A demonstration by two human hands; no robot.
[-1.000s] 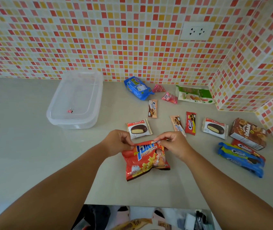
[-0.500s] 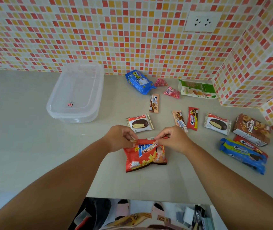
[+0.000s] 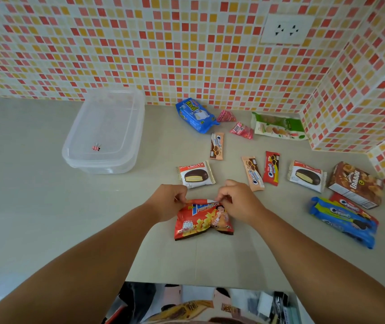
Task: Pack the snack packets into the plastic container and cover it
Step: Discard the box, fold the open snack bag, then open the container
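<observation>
A red potato snack bag [image 3: 202, 222] lies on the counter near the front. My left hand [image 3: 169, 201] and my right hand [image 3: 237, 198] each pinch its folded top edge. The clear plastic container [image 3: 74, 146] sits at the back left with its lid on it and a small pink clip [image 3: 96, 148] on top. Other snack packets lie around: two choco pies [image 3: 195, 174] [image 3: 307, 176], a blue packet [image 3: 195, 114], small cream biscuit packets [image 3: 216, 146] [image 3: 271, 168], a brown box [image 3: 355, 184] and blue cookie packs [image 3: 343, 220].
Tiled walls close the back and the right corner [image 3: 350, 101]. A green packet [image 3: 278, 126] and two pink sweets [image 3: 241, 130] lie by the back wall. The counter's front edge [image 3: 210, 283] runs below my arms, with clutter beneath it.
Both hands have folded the bag's top edge down further, so the bag looks shorter. The camera has shifted slightly; other packets and the container have stayed put.
</observation>
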